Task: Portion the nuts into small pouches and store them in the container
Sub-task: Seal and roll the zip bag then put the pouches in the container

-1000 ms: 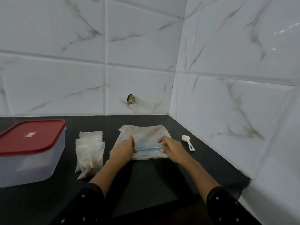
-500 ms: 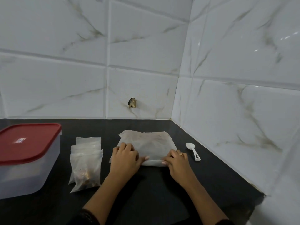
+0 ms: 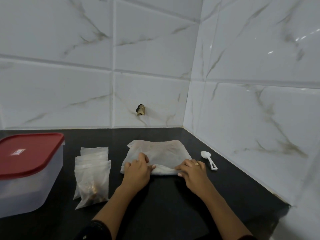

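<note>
- Nuts (image 3: 91,188), brown and clumped, are seen at the bottom of the nearest of the small clear plastic pouches (image 3: 92,177), which are stacked overlapping on the black stone counter (image 3: 164,205), well to the left of the left fingers.
- A dark sleeve cuff (image 3: 97,229) is seen on the left forearm at the lower edge of the view.
- Left hand (image 3: 136,172): its fingers are curled over the rolled near edge of a large translucent white plastic bag (image 3: 161,151), with the thumb laid along the fold, so the fold is grasped.
- Right hand (image 3: 192,172): its fingers are bent over the same fold at the right end, the thumb is tucked beneath it, and the fold is pinched; a gold ring (image 3: 196,164) is worn.
- Between the two sets of fingertips the fold is left uncovered; beyond them the rest of the bag is spread flat on the counter.
- A small white plastic spoon (image 3: 208,160) is laid just to the right of the right fingers, apart from them.
- A square translucent plastic container (image 3: 29,189) with a red lid (image 3: 29,153) is placed far to the left of the left fingers, past the pouches, with the lid on.
- Behind everything, white marbled wall tiles (image 3: 69,94) are met in a corner, and a dark chipped hole (image 3: 141,110) is seen above the bag.
</note>
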Motion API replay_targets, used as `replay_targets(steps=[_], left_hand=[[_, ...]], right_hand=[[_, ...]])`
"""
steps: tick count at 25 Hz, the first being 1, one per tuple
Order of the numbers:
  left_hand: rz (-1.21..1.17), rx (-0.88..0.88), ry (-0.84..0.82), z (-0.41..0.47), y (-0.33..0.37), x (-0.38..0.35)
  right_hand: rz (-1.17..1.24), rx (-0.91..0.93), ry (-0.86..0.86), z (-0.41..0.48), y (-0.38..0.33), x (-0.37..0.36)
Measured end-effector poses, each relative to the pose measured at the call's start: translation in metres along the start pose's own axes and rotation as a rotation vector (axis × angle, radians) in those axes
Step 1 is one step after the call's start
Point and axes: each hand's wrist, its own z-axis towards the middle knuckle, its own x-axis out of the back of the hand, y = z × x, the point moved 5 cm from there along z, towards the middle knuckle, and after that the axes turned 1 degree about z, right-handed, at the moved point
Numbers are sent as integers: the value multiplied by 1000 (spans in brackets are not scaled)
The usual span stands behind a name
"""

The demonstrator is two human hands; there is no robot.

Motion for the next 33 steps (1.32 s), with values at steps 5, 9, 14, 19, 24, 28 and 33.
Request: replay_targets(steps=[5,9,14,19,24,28,33], left_hand=[[171,-182,-81,1,5,-1],[280,-220,-9,2,10,-1],[221,-139,-26,7,4,-4],[97,-141,-3,6,4,-6],[184,-166,-10,12,1,-8],[225,-170,7,20,1,-9],[152,-172,56,26,6,-6]], right_hand=[[61,-123,61,0,3,5],[-6,-67,95,-4,0,9],[23,17,-13,-2,-5,5],[75,-107,34,12,-1,4],[29,-24,88,19,-7,0],[48,73,14,18,-9,-10],[30,5,-4,27,-2,-13]])
